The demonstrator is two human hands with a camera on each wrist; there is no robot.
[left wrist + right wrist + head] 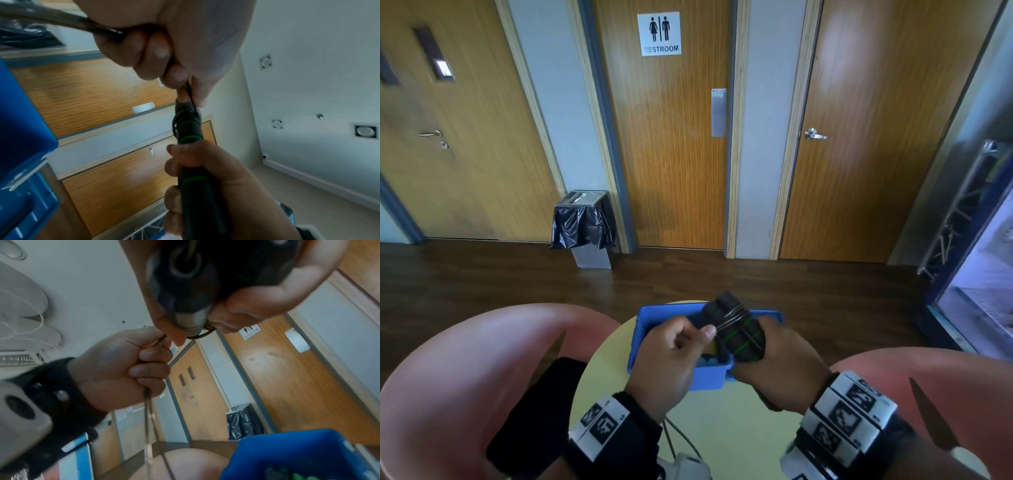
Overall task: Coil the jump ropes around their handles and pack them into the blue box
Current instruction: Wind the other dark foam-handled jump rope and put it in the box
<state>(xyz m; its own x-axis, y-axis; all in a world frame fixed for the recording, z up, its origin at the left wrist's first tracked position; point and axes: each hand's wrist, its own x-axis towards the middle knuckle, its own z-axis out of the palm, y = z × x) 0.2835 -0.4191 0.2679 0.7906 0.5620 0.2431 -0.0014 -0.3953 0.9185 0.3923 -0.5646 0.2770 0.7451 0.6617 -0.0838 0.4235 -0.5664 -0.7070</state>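
Observation:
My right hand [770, 342] grips a pair of black jump rope handles [739, 337] with green rings, held just above the blue box [640, 337]. Several turns of dark rope [731, 317] lie round the handles. My left hand [702, 334] pinches the rope close beside the handles, fingers curled. In the left wrist view the rope [61, 19] runs out of my left hand [156, 53] towards the handles [190, 128]. The right wrist view shows the loose rope [147, 410] hanging down from my left hand [150, 363]. Green and black items lie in the blue box [287, 451].
The box stands on a small round pale yellow table [722, 428]. Pink chairs flank it on the left [448, 359] and the right [935, 373]. Across the dark wood floor are wooden doors, a lined bin [585, 222] and a glass-fronted fridge [983, 291] at the right.

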